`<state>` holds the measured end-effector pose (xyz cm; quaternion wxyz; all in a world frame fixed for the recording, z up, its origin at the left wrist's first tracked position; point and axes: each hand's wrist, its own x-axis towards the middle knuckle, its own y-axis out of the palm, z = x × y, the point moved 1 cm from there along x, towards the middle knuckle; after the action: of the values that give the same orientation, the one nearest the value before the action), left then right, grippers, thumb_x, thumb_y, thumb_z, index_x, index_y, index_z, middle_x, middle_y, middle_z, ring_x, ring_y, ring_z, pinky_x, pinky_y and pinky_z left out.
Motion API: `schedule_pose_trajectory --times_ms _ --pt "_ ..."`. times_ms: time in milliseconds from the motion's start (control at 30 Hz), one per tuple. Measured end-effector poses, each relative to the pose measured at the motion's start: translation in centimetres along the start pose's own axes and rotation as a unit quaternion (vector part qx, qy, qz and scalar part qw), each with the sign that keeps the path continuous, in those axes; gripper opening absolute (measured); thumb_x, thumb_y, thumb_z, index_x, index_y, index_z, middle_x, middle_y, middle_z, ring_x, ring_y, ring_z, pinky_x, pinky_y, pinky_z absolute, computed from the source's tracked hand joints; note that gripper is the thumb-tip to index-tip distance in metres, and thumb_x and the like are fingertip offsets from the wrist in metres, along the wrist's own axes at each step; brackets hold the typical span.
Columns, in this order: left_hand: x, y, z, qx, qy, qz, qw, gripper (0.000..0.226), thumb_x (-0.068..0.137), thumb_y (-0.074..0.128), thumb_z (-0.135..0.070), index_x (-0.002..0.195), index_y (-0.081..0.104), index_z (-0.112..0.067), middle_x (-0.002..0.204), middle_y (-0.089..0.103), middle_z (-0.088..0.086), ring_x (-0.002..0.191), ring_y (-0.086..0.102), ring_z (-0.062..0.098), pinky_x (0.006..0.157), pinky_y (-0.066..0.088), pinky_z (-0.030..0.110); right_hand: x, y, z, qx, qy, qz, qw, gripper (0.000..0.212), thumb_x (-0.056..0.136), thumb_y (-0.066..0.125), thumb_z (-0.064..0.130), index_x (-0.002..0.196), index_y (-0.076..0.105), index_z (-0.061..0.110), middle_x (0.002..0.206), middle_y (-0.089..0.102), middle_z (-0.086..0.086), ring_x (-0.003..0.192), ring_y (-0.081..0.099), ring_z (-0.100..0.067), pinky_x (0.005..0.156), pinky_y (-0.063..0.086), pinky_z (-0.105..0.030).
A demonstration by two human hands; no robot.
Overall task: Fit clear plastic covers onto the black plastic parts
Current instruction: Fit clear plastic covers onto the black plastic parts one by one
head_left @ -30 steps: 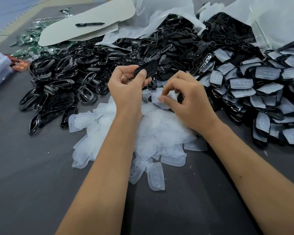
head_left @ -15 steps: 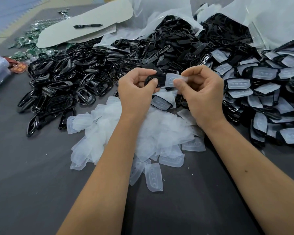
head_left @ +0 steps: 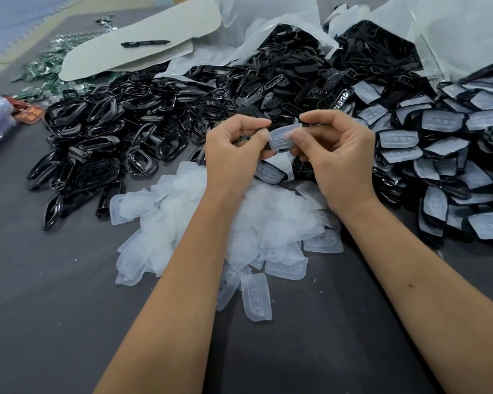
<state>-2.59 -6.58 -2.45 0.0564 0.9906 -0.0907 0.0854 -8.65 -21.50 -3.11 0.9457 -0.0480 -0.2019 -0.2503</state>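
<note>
Both hands are raised above a heap of loose clear covers [head_left: 208,226] in the middle of the grey table. My left hand [head_left: 234,149] grips a black plastic part [head_left: 279,126], mostly hidden behind the fingers. My right hand [head_left: 336,149] pinches a clear cover [head_left: 282,137] with three round dimples and holds it against the front of that black part. Bare black parts [head_left: 282,81] are piled behind the hands. Black parts with clear covers on them [head_left: 439,143] lie stacked at the right.
Black oval frames [head_left: 97,143] are heaped at the left. White plastic bags [head_left: 268,21] lie open at the back. A grey card [head_left: 143,41] with a black pen [head_left: 144,43] on it lies far left, beside green circuit boards [head_left: 49,66]. The table [head_left: 54,308] is bare near me.
My right hand lifted a clear cover from the heap up to the black part in my left hand. Both hands then shifted slightly, and the cover now lies against the part.
</note>
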Motion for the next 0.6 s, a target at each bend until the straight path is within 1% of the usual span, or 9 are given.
schedule_pose_trajectory --times_ms 100,167,200,300,367,433,500,600 --pt "-0.05 0.06 -0.21 -0.022 -0.013 0.006 1.000 0.021 0.101 0.058 -0.006 0.091 0.077 -0.006 0.095 0.071 0.023 0.086 0.072 0.021 0.071 0.062 0.032 0.06 0.01 -0.06 0.002 0.002 -0.006 1.000 0.014 0.088 0.081 0.008 0.095 0.073 0.000 0.082 0.078 -0.010 0.068 0.075 -0.027 0.066 0.059 -0.033" --pt "-0.07 0.09 -0.31 -0.037 -0.022 0.004 0.999 0.028 0.105 0.053 -0.011 0.094 0.077 -0.003 0.106 0.068 0.032 0.090 0.071 0.025 0.070 0.062 0.032 0.02 0.11 -0.04 0.000 -0.002 -0.003 1.000 0.009 0.089 0.081 0.007 0.091 0.074 0.002 0.081 0.077 -0.011 0.067 0.073 -0.024 0.066 0.059 -0.032" --pt "-0.11 0.13 -0.37 -0.044 -0.027 0.002 0.999 0.031 0.106 0.051 -0.013 0.094 0.077 -0.002 0.109 0.067 0.033 0.091 0.071 0.027 0.070 0.061 0.031 0.03 0.11 0.00 -0.002 -0.005 -0.003 1.000 0.007 0.089 0.080 0.006 0.090 0.074 0.002 0.081 0.076 -0.011 0.066 0.072 -0.023 0.066 0.059 -0.032" --pt "-0.20 0.18 -0.44 -0.054 -0.039 -0.002 0.998 0.035 0.108 0.048 -0.016 0.094 0.078 -0.002 0.107 0.071 0.029 0.091 0.072 0.028 0.069 0.061 0.031 0.02 0.05 0.20 0.016 -0.005 0.001 1.000 0.009 0.091 0.079 0.005 0.092 0.074 -0.001 0.078 0.074 -0.011 0.062 0.069 -0.020 0.062 0.058 -0.032" --pt "-0.19 0.14 -0.40 -0.054 -0.043 0.002 0.998 0.036 0.108 0.048 -0.017 0.093 0.077 -0.002 0.100 0.074 0.023 0.088 0.073 0.026 0.069 0.060 0.030 -0.04 0.10 0.31 0.031 0.004 0.010 0.999 0.010 0.091 0.079 0.006 0.093 0.073 -0.002 0.075 0.074 -0.009 0.060 0.069 -0.020 0.058 0.056 -0.030" --pt "-0.20 0.11 -0.39 -0.052 -0.044 0.010 0.998 0.037 0.109 0.047 -0.017 0.093 0.077 -0.002 0.094 0.076 0.018 0.085 0.074 0.025 0.069 0.060 0.030 -0.12 0.23 0.30 0.026 0.018 0.009 0.999 0.009 0.090 0.080 0.007 0.090 0.074 0.001 0.073 0.075 -0.005 0.057 0.069 -0.018 0.053 0.054 -0.027" --pt "-0.23 0.15 -0.39 -0.051 -0.041 0.016 0.998 0.037 0.109 0.046 -0.017 0.094 0.077 -0.001 0.093 0.076 0.018 0.082 0.074 0.025 0.067 0.060 0.030 -0.17 0.29 0.20 0.002 0.030 -0.005 1.000 0.011 0.088 0.083 0.011 0.086 0.074 0.005 0.070 0.075 -0.003 0.054 0.069 -0.017 0.051 0.053 -0.025" --pt "-0.25 0.18 -0.38 -0.044 -0.032 0.024 0.998 0.034 0.108 0.047 -0.014 0.096 0.076 0.000 0.098 0.075 0.024 0.082 0.075 0.025 0.068 0.061 0.031 -0.14 0.23 0.01 -0.039 0.034 -0.020 0.998 0.013 0.087 0.085 0.016 0.081 0.075 0.010 0.067 0.074 -0.003 0.051 0.069 -0.016 0.049 0.053 -0.025"
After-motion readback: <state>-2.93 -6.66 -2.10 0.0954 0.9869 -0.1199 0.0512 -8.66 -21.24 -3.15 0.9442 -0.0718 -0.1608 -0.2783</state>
